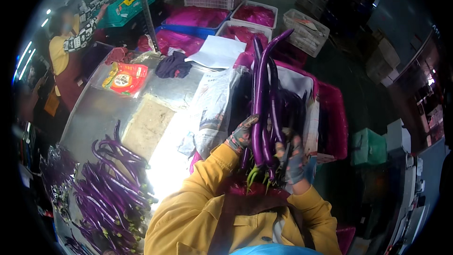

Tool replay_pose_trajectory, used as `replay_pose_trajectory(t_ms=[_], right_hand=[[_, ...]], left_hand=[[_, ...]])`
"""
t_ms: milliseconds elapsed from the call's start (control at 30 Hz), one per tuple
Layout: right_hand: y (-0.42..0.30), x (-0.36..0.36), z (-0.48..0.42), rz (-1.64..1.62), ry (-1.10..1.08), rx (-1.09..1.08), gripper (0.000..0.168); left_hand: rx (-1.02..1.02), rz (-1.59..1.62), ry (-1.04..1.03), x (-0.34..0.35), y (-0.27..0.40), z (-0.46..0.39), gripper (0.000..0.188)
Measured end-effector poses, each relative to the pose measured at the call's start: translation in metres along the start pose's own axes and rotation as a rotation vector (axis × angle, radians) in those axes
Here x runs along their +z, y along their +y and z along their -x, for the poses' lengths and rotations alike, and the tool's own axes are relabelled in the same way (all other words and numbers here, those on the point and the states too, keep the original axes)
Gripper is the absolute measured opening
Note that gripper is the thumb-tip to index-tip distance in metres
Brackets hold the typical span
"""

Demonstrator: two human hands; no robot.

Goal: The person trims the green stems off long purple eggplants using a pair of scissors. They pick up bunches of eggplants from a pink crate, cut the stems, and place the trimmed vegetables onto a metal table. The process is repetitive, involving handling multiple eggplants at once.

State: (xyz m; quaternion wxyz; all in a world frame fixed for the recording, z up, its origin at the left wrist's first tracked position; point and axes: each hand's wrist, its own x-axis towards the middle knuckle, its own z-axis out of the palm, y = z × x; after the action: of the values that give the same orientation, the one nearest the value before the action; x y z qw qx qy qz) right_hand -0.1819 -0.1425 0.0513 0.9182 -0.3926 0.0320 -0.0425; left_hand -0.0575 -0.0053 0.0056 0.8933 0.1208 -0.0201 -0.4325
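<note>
My left hand [243, 134], in a patterned glove, is at the left side of several long purple eggplants [261, 106], its fingertips touching them. Their green stems point toward my body and their tips point away. On the right side of the same bunch is my right hand [292, 159], also gloved and a little blurred, shut on the lower ends of the eggplants. Beneath and beyond them, a pink crate [331, 120] lined with paper holds more dark eggplants. Whether my left fingers close fully around the eggplants is hidden.
A metal table [95, 109] at left bears a big pile of eggplants [109, 191], newspaper [216, 102], a red packet [125, 78] and a dark cloth [173, 65]. Crates with pink plastic [198, 17] stand beyond. A person [65, 56] at far left handles a green crate [125, 9].
</note>
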Motion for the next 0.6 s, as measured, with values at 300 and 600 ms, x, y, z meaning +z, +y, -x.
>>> replay_pose_trajectory(t_ms=[300,600], right_hand=[[-0.074,-0.066,-0.026,-0.239,-0.042,-0.100,0.041],[-0.026,0.007,0.021,0.605,-0.057,-0.051,0.032]], left_hand=[[-0.024,0.199,-0.321,0.005,0.019,0.005,0.052],[-0.134,0.239,0.027,0.005,-0.004,0.000,0.052]])
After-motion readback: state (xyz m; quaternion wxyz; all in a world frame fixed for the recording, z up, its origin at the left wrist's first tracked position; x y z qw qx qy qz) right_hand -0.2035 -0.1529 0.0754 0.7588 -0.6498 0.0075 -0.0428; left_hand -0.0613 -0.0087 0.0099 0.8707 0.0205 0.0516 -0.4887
